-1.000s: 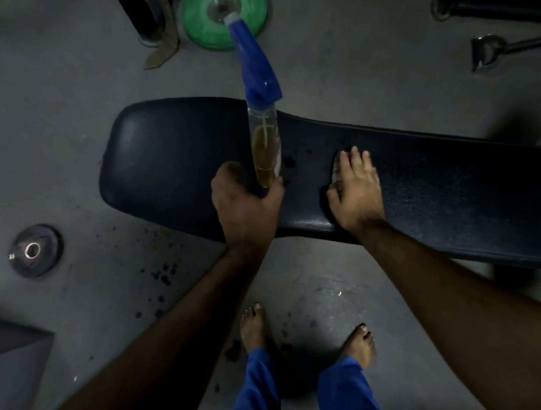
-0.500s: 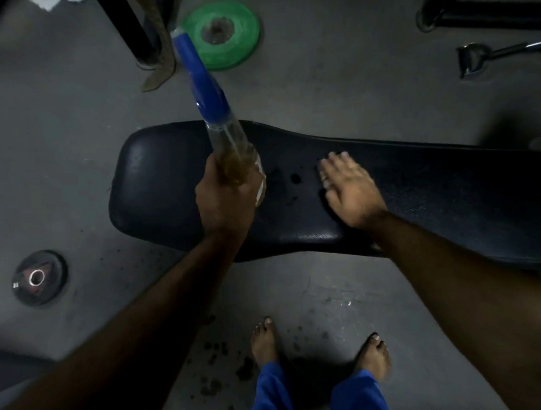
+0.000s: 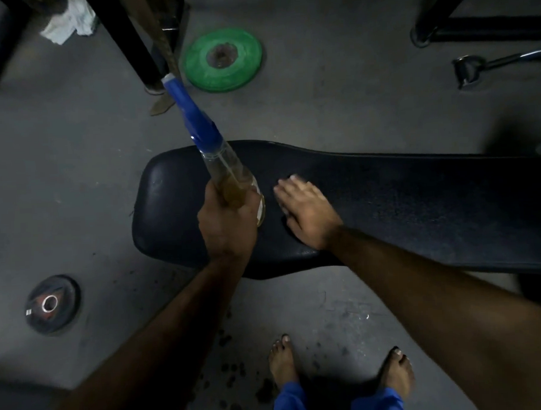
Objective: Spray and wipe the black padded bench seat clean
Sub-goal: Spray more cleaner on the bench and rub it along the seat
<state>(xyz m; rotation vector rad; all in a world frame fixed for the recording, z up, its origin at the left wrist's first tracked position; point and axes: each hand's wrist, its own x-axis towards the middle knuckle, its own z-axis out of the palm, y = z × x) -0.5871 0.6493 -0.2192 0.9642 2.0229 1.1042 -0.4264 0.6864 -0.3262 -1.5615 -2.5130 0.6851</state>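
Note:
The black padded bench seat [image 3: 418,204] runs from centre to right across the grey floor, its rounded end at the left. My left hand [image 3: 228,228] is shut on the base of a clear spray bottle [image 3: 227,172] holding yellowish liquid. Its blue trigger head leans up and to the left, away from me. My right hand [image 3: 310,215] lies flat, palm down, on the seat just right of the bottle, fingers stretched out. A pale sliver shows along the fingers' left edge; I cannot tell whether a cloth lies under the palm.
A green weight plate [image 3: 222,59] lies beyond the bench and a dark plate [image 3: 52,304] at the left. Black frame legs [image 3: 132,40] and a white rag [image 3: 66,24] are at top left. A metal cable handle [image 3: 474,69] lies top right. My bare feet [image 3: 282,362] stand before the bench.
The bottle has tipped from nearly upright to leaning left. Both hands have shifted left along the seat toward its rounded end, the right hand staying flat on the pad.

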